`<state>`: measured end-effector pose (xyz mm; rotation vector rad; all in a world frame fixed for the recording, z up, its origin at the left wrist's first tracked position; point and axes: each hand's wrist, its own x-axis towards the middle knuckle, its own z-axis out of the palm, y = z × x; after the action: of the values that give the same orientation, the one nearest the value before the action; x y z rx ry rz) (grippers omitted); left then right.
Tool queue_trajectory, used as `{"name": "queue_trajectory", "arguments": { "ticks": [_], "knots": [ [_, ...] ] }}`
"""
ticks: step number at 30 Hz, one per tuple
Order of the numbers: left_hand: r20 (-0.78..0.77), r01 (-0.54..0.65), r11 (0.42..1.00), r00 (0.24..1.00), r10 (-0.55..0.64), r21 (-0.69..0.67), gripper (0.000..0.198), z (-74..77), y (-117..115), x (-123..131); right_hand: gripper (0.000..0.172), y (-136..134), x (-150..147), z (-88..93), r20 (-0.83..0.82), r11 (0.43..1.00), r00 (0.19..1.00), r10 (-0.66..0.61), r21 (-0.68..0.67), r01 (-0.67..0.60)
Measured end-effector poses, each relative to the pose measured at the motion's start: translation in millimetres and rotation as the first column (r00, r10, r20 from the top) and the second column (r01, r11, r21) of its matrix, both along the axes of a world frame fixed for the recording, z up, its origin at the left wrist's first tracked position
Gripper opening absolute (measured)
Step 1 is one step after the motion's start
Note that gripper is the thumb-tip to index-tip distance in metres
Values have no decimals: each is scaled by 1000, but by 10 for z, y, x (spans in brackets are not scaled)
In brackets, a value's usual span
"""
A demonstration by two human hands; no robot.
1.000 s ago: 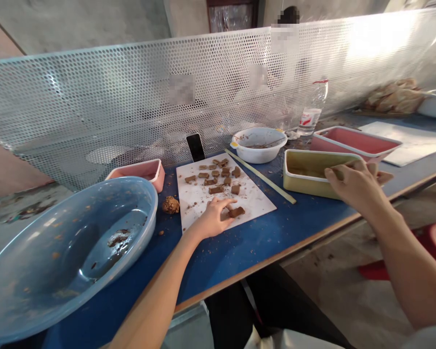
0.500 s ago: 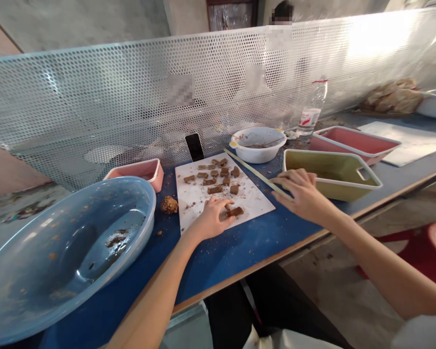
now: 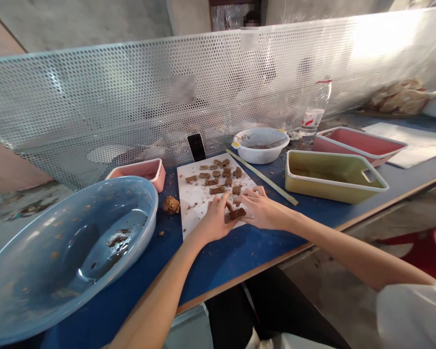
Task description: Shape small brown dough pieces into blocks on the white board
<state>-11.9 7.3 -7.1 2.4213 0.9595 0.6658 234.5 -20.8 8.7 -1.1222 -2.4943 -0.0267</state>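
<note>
A white cutting board [image 3: 196, 199] lies on the blue table and carries several small brown dough pieces [image 3: 218, 175]. My left hand [image 3: 215, 219] rests on the board's near edge with its fingers against one brown piece [image 3: 237, 213]. My right hand [image 3: 260, 209] has its fingertips on the same piece from the right side. The two hands meet over this piece. A round brown dough lump [image 3: 171, 205] sits just left of the board.
A large blue basin [image 3: 32, 286] fills the near left. A pink box [image 3: 140, 170], a phone [image 3: 196, 147], a white bowl [image 3: 259, 145], a long stick [image 3: 265, 178], a yellow tray [image 3: 349, 191], a pink tray [image 3: 359, 142] and a bottle [image 3: 314, 110] stand before the perforated screen [image 3: 131, 97].
My right hand left the yellow tray and swept left across the table to the brown piece by my left hand. My left hand stayed on the board.
</note>
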Motion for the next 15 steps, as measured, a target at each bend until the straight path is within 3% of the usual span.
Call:
{"name": "queue_trajectory", "arguments": {
  "ticks": [3, 8, 15],
  "knots": [
    [11, 8, 1000, 1000, -8, 2, 84, -2, -8, 11, 24, 15, -11, -4, 33, 1000, 999, 5, -21, -4],
    [26, -4, 1000, 1000, 5, -22, 85, -3, -5, 15, 37, 44, -18, -14, 60, 998, 998, 14, -62, -10],
    [51, -19, 1000, 998, 20, -25, 79, -32, 31, 5, 38, 158, -37, -14, 31, 997, 999, 35, -71, -33]
  ]
}}
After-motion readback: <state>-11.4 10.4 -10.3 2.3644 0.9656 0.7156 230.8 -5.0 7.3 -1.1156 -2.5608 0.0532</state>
